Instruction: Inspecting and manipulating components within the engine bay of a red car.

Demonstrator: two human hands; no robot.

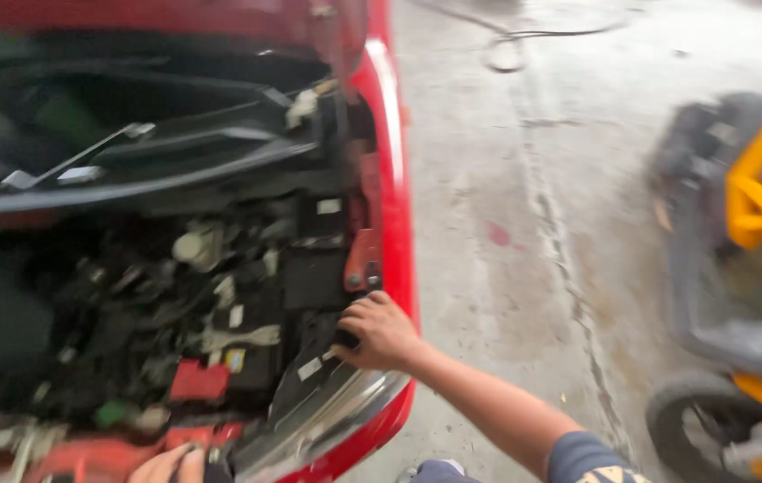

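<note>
Car (390, 179), red, bonnet raised, filled everything left of the right hand's grip; its wing ran up and away from the knuckles toward the top of the view. Engine bay (157, 304) lay left of the grip, dark and crowded with hoses and connectors, blurred by head motion. Concrete floor (524, 224), grey and stained, spread to the right of the forearm. Scooter (739, 268), yellow and black, stood well apart on the far right, front wheel low. Windscreen wipers (85, 161) lay above the bay, far from either hand. Headlamp (327, 402) sat directly beneath the grip, touching the heel of the hand. Red battery cover (197, 380) sat left of and below the grip.

Right hand (381, 333) was curled, fingers clenched around a small black part (346, 339) at the bay's right edge, just above the headlamp; what that part was could not be told. Left hand (170, 467) showed only partly at the bottom edge, against a dark object; open or closed could not be told.
</note>
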